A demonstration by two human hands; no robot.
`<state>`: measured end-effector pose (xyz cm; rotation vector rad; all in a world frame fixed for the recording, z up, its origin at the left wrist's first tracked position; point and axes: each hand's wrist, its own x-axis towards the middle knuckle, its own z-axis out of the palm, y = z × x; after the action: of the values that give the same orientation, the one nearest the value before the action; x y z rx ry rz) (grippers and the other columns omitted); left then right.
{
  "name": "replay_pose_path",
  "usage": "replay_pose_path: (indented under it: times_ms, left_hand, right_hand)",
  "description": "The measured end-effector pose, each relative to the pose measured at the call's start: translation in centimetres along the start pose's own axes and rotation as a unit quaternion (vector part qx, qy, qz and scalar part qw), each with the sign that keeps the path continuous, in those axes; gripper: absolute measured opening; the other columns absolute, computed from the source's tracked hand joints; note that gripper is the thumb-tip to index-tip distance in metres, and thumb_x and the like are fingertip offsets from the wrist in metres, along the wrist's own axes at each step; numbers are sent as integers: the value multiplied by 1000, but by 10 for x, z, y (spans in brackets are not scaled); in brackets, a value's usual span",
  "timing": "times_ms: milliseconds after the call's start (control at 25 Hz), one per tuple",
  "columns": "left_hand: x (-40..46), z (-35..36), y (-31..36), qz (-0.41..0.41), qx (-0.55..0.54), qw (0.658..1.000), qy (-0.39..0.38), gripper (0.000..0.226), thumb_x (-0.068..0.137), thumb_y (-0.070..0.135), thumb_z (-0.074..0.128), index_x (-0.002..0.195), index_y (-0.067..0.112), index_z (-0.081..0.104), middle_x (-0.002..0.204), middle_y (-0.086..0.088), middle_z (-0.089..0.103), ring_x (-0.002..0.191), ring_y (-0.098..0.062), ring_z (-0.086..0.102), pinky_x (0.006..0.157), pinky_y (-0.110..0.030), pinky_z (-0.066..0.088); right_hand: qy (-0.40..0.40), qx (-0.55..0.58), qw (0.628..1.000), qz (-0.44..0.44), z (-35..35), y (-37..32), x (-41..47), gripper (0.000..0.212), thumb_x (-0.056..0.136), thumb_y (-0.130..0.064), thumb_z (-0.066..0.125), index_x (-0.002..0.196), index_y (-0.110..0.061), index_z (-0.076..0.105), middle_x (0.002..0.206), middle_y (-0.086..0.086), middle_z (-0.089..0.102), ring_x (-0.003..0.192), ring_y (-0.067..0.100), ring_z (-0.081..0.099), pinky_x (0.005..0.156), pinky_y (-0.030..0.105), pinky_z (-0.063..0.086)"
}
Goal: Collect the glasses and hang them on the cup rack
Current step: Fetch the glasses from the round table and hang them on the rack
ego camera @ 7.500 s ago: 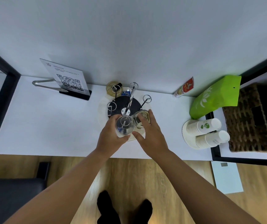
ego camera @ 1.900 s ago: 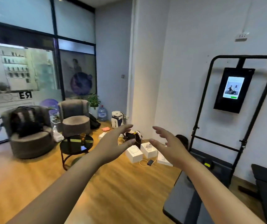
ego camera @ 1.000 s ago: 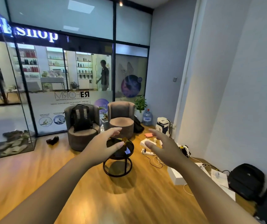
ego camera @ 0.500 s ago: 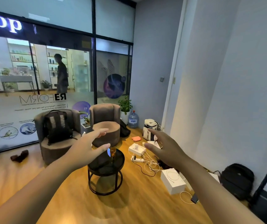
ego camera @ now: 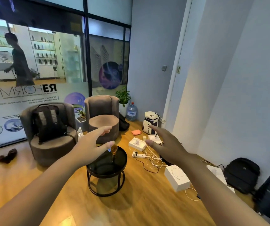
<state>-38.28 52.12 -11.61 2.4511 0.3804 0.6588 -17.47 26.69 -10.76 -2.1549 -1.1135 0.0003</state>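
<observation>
An amber glass [ego camera: 114, 149] stands upright on the round black side table [ego camera: 106, 167] in the middle of the room. My left hand [ego camera: 91, 145] is stretched out in front of me, fingers straight, holding nothing, its fingertips seen just left of the glass. My right hand [ego camera: 167, 145] is also held out with spread fingers and holds nothing, to the right of the table. Both hands are still well short of the glass. The cup rack is out of view.
Two brown armchairs [ego camera: 101, 118] stand behind the table, one with a black backpack [ego camera: 48, 121]. White boxes [ego camera: 176, 177], a power strip and tangled cables [ego camera: 149, 159] lie on the wooden floor to the right. A black bag [ego camera: 242, 174] sits by the wall. A person walks behind the glass wall.
The view has come nearer the side table, which now sits lower and closer between my hands. Both hands stay outstretched and hold nothing. The person behind the glass has walked left.
</observation>
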Motion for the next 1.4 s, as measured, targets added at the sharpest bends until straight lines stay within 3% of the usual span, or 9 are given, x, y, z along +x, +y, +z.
replay_pose_path:
  times_ms: [440,600,840,1120,1400]
  left_hand:
    - [155,34,-116,-56,16,998,-19,69,92,56,69,154,46,39,150,18,54,136,3,44,105,-23,40]
    - [207,49,-160,-83,20,996,-19,71,91,55,71,154,48,38,150,20,53,129,8,43,99,-18,38]
    - [280,63,-236,-100,-8,995,-28,81,86,58,75,155,49,34,152,21,50,131,9,41,106,-24,40]
    - [378,90,-344,-78,-38,993,-84,96,81,59,80,157,54,21,155,22,44,136,10,37,106,-21,34]
    - [444,146,-434,-96,-42,985,-137,111,77,59,84,161,48,13,169,15,27,152,-10,30,111,-28,31]
  right_hand:
    - [-86,28,996,-11,98,63,199,77,88,-77,57,157,-55,30,170,-10,34,155,19,33,115,45,41]
    - [-110,39,993,-10,126,88,271,79,86,-78,58,156,-57,29,170,-12,35,154,18,34,111,41,39]
    - [-129,45,991,3,171,116,361,84,83,-79,63,156,-60,24,169,-15,35,153,17,37,104,34,38]
    - [-137,27,987,75,244,145,446,91,85,-70,72,159,-59,19,171,-9,33,156,23,33,116,48,42]
    - [-143,26,979,145,316,182,501,97,84,-66,76,160,-56,17,172,-9,30,155,23,34,114,48,43]
